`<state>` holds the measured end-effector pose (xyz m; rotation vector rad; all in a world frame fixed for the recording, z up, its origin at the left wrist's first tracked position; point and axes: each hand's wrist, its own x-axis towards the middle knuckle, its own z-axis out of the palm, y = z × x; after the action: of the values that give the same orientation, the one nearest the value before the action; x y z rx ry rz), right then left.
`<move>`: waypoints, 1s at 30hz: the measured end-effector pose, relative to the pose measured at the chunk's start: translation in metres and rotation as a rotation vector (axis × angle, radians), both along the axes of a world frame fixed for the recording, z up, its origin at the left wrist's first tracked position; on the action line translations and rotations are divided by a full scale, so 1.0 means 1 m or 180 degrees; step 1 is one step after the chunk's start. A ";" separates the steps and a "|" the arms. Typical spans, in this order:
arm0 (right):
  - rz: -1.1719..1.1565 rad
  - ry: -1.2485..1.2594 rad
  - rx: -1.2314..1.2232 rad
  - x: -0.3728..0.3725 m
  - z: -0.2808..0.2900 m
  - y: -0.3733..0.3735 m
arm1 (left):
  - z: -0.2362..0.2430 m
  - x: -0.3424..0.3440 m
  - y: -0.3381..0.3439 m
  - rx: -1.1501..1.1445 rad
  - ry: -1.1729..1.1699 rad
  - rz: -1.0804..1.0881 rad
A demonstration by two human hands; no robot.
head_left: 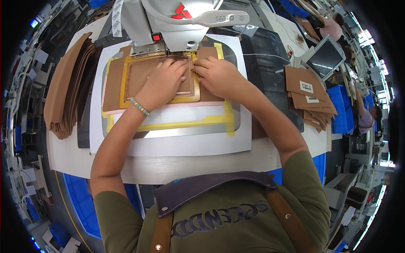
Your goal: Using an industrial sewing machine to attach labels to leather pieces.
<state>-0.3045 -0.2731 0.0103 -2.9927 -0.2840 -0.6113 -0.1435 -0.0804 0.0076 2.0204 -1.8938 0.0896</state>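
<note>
— Tan leather panel (pixel 145 76) under both palms?

— Yes. Left hand (pixel 162 84) lies flat, fingers spread, gripping nothing; right hand (pixel 219 76) curls its fingertips onto the yellow rectangular frame template (pixel 185 99), likely steadying it beneath the white sewing machine head (pixel 177 29) at the far edge.

— Nearby?

— Stacked brown leather pieces (pixel 67 88) far left, smooth, curved.

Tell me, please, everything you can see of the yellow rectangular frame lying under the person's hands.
The yellow rectangular frame looks like a thin, flat template of plastic or card, open in the middle, with a brown leather-like piece showing inside it. It lies flat on a brown sheet, its far edge under the white sewing machine head. The left hand rests palm down over its middle; the right hand presses at its right edge. Its lower right corner is partly hidden.
</note>
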 end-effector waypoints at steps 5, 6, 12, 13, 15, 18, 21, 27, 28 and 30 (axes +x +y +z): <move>-0.0124 0.0092 0.0149 -0.025 0.012 -0.010 | -0.005 0.009 0.015 -0.0106 0.0119 0.0006; -0.0249 0.0163 0.0141 -0.032 0.015 -0.014 | -0.002 0.010 0.019 -0.0021 0.0226 0.0041; -0.0340 0.0398 0.0376 -0.039 0.017 -0.020 | 0.007 0.025 0.061 -0.0074 0.0405 0.0186; -0.0228 0.0436 0.0521 -0.036 0.017 -0.017 | 0.007 0.025 0.063 -0.0067 0.0418 0.0188; -0.0039 0.0404 0.0601 -0.025 0.014 -0.005 | 0.007 0.024 0.066 -0.0039 0.0557 0.0173; 0.0323 0.0173 0.0491 -0.001 0.004 0.012 | 0.000 0.018 0.062 0.0007 0.0761 -0.0067; 0.0478 0.0068 0.0162 0.003 -0.005 0.016 | -0.002 0.011 0.056 0.0224 0.0739 -0.0350; 0.0393 0.0064 -0.0100 -0.004 -0.013 0.015 | 0.001 0.020 0.058 0.0543 0.0748 -0.0604; 0.0376 0.0044 -0.0064 -0.005 -0.014 0.015 | 0.001 0.022 0.057 0.0544 0.0753 -0.0609; 0.0371 0.0036 -0.0046 -0.005 -0.014 0.016 | 0.001 0.024 0.057 0.0581 0.0854 -0.0659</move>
<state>-0.3094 -0.2570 -0.0042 -2.9661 -0.4603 -0.5829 -0.1200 -0.0234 0.0088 1.8231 -1.9795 -0.4011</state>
